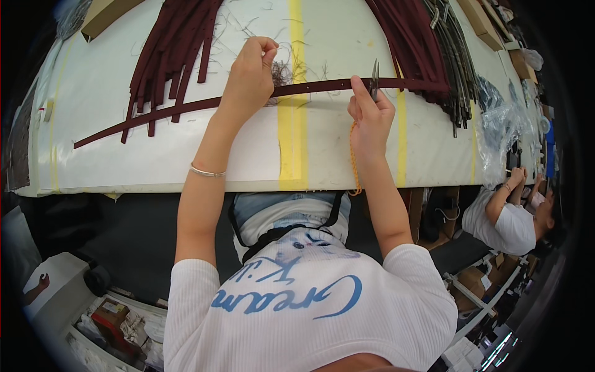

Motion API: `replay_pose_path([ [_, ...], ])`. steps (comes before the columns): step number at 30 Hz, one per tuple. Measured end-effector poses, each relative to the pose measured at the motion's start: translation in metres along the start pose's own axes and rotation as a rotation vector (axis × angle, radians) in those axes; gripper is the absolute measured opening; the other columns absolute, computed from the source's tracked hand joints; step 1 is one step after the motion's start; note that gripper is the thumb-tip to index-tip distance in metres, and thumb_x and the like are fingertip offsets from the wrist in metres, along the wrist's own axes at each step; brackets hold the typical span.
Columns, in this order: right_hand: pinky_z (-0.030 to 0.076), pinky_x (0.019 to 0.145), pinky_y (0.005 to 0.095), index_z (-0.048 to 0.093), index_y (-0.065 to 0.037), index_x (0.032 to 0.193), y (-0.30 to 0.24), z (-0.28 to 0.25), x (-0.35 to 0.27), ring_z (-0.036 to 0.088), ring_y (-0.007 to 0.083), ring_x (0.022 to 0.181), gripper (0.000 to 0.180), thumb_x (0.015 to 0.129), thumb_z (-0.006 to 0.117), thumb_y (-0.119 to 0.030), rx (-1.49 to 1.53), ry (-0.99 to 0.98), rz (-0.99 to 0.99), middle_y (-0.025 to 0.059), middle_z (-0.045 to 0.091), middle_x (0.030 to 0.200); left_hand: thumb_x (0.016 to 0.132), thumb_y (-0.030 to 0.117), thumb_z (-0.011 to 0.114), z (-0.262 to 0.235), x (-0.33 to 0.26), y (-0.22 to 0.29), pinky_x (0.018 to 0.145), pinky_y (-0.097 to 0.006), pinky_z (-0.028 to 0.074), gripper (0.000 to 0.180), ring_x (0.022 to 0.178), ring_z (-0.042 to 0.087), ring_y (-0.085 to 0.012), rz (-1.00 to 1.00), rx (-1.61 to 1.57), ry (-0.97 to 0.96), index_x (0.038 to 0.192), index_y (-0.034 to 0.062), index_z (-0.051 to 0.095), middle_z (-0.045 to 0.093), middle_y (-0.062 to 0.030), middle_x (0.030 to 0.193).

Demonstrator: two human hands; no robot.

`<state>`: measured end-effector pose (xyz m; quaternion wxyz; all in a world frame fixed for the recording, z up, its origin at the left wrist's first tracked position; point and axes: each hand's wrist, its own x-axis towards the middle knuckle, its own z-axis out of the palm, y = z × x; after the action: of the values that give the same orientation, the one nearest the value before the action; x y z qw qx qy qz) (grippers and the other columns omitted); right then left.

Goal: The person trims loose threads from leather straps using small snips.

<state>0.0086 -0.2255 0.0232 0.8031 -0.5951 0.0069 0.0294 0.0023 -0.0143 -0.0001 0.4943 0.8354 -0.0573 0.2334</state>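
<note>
A long maroon fabric strip [186, 107] lies across the table from left to right, with small holes along it. My left hand [249, 77] is raised above the strip's middle, its thumb and fingertips pinched together. Whatever it pinches is too small to make out. My right hand [372, 118] is closed around a pair of thread snips [374, 79], their dark blades pointing away from me. An orange cord [354, 158] hangs from that hand. Its index fingertip is at the strip. Beside my left hand sits a tangle of dark thread ends [282, 73].
Bundles of maroon strips [158, 59] lie at the far left and far right, the right one beside dark, shiny strips [455, 80]. Yellow tape [292, 136] runs across the white table [235, 167]. Clear plastic [496, 118] lies at the right edge. Another person [505, 214] works farther right.
</note>
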Motion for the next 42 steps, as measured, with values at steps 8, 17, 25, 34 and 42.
replay_pose_path([
  [8,0.011,0.045,0.026,0.034,-0.016,0.054,-0.002,-0.001,-0.002,0.018,0.0013,0.047,0.048,0.088,0.07,-0.016,0.003,-0.026,-0.03,-0.0106,0.029,0.053,0.087,0.004,0.056,-0.02,0.002,-0.004,0.091,-0.036,0.043,0.014,0.104,0.057,-0.0261,0.165,0.404,0.345,0.099,0.0025,0.065,0.063,-0.013,0.11],
  [17,0.012,0.047,0.0269,0.035,-0.016,0.055,-0.009,-0.008,0.006,0.017,0.0039,0.045,0.045,0.088,0.065,-0.009,0.025,0.055,-0.068,-0.0078,0.025,0.049,0.087,0.009,0.063,-0.034,-0.004,0.016,0.075,-0.024,0.047,0.023,0.086,0.061,-0.0096,-0.355,-0.213,-0.444,0.108,-0.0012,0.066,0.069,-0.0042,0.091],
  [25,0.013,0.047,0.0269,0.034,-0.016,0.055,-0.009,-0.009,0.009,0.017,0.0045,0.043,0.045,0.088,0.064,-0.009,0.065,0.062,-0.086,-0.0074,0.023,0.048,0.088,0.001,0.061,-0.017,-0.008,0.008,0.062,-0.02,0.046,0.011,0.068,0.06,-0.0066,-0.328,-0.16,-0.349,0.096,-0.0039,0.068,0.068,-0.004,0.075],
  [34,0.013,0.046,0.0272,0.034,-0.016,0.056,-0.008,-0.016,0.015,0.018,0.0046,0.044,0.046,0.087,0.067,-0.011,0.176,0.085,0.005,-0.0074,0.024,0.048,0.085,-0.002,0.062,-0.009,-0.01,0.009,0.055,-0.025,0.046,0.008,0.059,0.061,-0.0159,0.25,0.106,-0.14,0.093,-0.003,0.065,0.066,-0.0099,0.072],
  [42,0.014,0.045,0.0274,0.046,-0.012,0.058,-0.009,-0.015,0.016,0.018,0.005,0.044,0.038,0.089,0.067,-0.015,0.064,0.091,-0.009,-0.0083,0.028,0.049,0.094,0.0,0.052,0.001,-0.014,0.012,0.053,-0.028,0.045,0.002,0.056,0.056,-0.0181,0.074,0.087,-0.191,0.094,-0.0009,0.051,0.06,-0.0098,0.069],
])
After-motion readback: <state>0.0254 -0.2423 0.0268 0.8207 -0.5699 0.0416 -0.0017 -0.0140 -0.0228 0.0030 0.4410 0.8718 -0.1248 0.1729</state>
